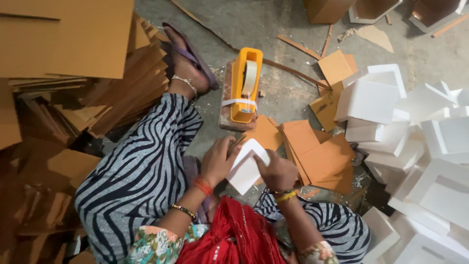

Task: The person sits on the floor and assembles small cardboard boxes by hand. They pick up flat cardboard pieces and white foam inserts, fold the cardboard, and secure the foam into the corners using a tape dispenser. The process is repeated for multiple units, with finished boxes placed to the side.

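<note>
Grey concrete floor [288, 98] fills the middle of the frame, pretty dusty, with scraps and shavings all over it. Person is sitting on it, looking down at their lap: zebra-striped trousers, red cloth bunched at bottom centre, one sandalled foot [188, 58] stretched toward the upper left.

Both hands are on a white L-shaped foam corner piece [245, 168], held just below the centre of the frame, above the knees. Left hand [217, 159] has its grip closed on the piece's left edge, fingers curled over the top. Right hand [276, 171] is closed on the right side of it, thumb pressing onto the white face. Looks like a bit of brown card is tucked behind the foam, but I can't tell for sure.

Just above the hands there's a yellow tape dispenser [244, 85] standing on a brick [227, 105], white tape roll in it. Right of the hands, a loose stack of brown cardboard squares [317, 151] is fanned out on the floor. Whole right edge is a heap of white foam corner blocks [425, 146]. Left side is piled with brown cardboard sheets [68, 39], some flat, some slumped in fans.
</note>
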